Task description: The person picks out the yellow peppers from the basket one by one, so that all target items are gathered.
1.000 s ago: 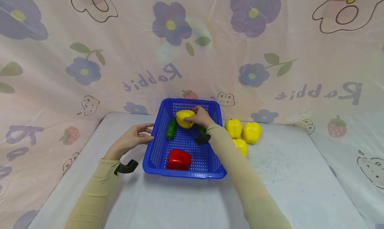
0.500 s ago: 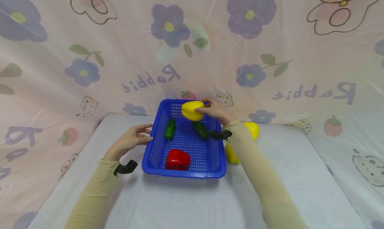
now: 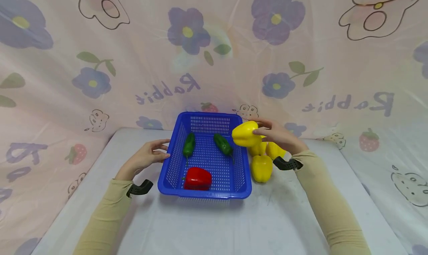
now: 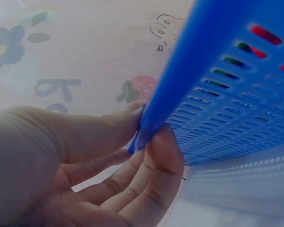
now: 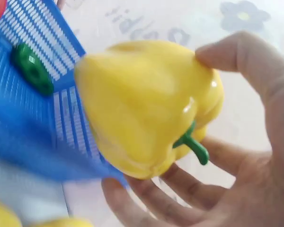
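A yellow bell pepper [image 3: 245,134] with a green stem is gripped by my right hand [image 3: 279,135], over the right rim of the blue basket [image 3: 204,192]. The right wrist view shows thumb and fingers spread around the pepper [image 5: 146,104]. My left hand [image 3: 145,156] pinches the basket's left rim [image 4: 165,90] between thumb and fingers. Inside the basket lie a red bell pepper [image 3: 198,178] near the front and two green chili peppers, one at the left [image 3: 189,145] and one at the right [image 3: 223,144].
Just right of the basket, several yellow bell peppers [image 3: 262,169] sit close together on the white table [image 3: 207,229], partly hidden by the held one. A curtain [image 3: 214,69] printed with flowers and rabbits hangs behind the table.
My right hand has lifted the yellow bell pepper out of the basket and carried it right, past the basket's rim. My left hand has stayed at the left rim.
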A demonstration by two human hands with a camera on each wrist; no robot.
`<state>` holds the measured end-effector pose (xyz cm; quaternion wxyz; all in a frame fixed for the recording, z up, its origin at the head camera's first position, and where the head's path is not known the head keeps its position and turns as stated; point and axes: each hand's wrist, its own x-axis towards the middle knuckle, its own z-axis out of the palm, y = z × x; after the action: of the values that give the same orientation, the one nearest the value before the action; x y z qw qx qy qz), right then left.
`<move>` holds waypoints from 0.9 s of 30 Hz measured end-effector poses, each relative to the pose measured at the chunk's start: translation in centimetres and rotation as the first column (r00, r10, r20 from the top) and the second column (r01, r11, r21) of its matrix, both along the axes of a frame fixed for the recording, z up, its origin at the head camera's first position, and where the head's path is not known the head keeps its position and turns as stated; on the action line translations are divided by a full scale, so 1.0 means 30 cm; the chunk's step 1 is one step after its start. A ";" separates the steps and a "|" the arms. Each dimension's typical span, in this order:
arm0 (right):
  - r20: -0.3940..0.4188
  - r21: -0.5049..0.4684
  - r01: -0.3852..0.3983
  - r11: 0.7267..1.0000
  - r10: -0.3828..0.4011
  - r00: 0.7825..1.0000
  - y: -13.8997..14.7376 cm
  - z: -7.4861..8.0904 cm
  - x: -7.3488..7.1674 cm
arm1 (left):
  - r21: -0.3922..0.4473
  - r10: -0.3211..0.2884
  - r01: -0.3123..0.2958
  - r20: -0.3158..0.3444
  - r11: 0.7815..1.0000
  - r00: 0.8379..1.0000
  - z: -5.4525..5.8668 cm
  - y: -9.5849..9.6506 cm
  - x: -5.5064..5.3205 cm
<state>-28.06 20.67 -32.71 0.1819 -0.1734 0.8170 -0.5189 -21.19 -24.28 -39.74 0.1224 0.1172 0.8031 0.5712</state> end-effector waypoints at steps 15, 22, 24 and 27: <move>0.043 0.119 0.005 0.993 -0.010 0.999 0.371 -0.059 0.116 | -0.009 0.007 -0.007 0.010 1.000 1.000 0.000 -0.004 0.001; 0.145 0.167 -0.057 0.984 0.033 0.989 0.436 -0.146 0.120 | -0.016 0.007 -0.007 0.001 1.000 1.000 -0.001 -0.001 0.000; 0.177 0.194 -0.073 0.978 0.039 0.983 0.443 -0.167 0.115 | -0.014 0.006 -0.006 -0.001 1.000 1.000 -0.001 0.000 -0.001; 0.214 0.226 -0.092 0.970 0.043 0.976 0.446 -0.201 0.104 | -0.011 0.006 -0.006 0.002 1.000 1.000 -0.001 0.001 -0.001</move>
<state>-24.93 34.05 -38.73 0.3030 -0.1235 0.8426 -0.4277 -21.22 -24.25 -39.77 0.1220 0.1138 0.8063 0.5675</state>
